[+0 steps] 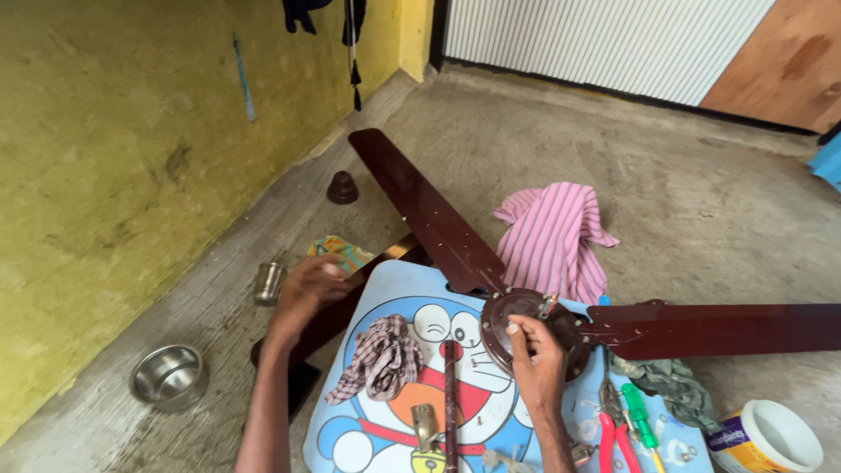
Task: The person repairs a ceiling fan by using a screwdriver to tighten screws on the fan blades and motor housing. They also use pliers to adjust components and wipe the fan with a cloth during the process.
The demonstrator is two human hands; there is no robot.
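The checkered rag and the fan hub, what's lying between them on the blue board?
In the head view, a dark rod lies on the blue board between the checkered rag and the fan hub, where the right hand rests.

likely home floor | concrete floor | yellow wall | hand tools
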